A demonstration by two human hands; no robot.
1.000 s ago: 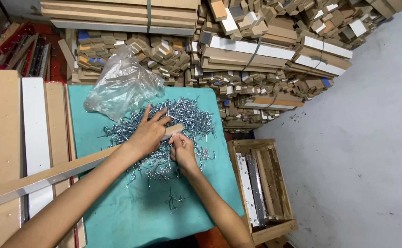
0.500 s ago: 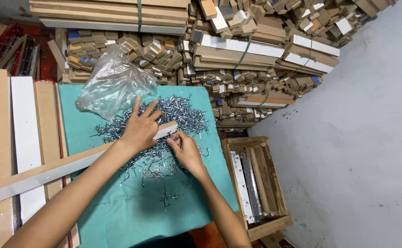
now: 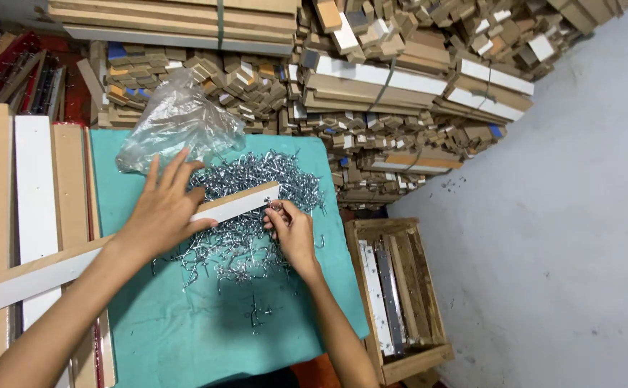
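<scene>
**Left hand spread on the strip, right hand at its tip**

Since the earlier frame both hands have barely shifted; the view has drifted so the table sits a little further right. I see my left hand [image 3: 161, 212] lying flat, fingers spread open, pressing down on a long white-faced wooden strip [image 3: 235, 203] that runs diagonally across the table. My right hand [image 3: 291, 231] is curled at the strip's far end, fingertips pinched around a small metal hook [image 3: 276, 208], touching the strip's tip. Under both hands lies a heap of shiny metal hooks [image 3: 256, 179] on the teal cloth [image 3: 184, 338] covering the table. A crumpled clear plastic bag [image 3: 177, 126] rests just beyond the heap. Boards [image 3: 34, 187] lie at my left, a wooden crate [image 3: 400, 294] with metal rails stands at my right, and stacked wood offcuts [image 3: 400, 93] fill the back.
</scene>
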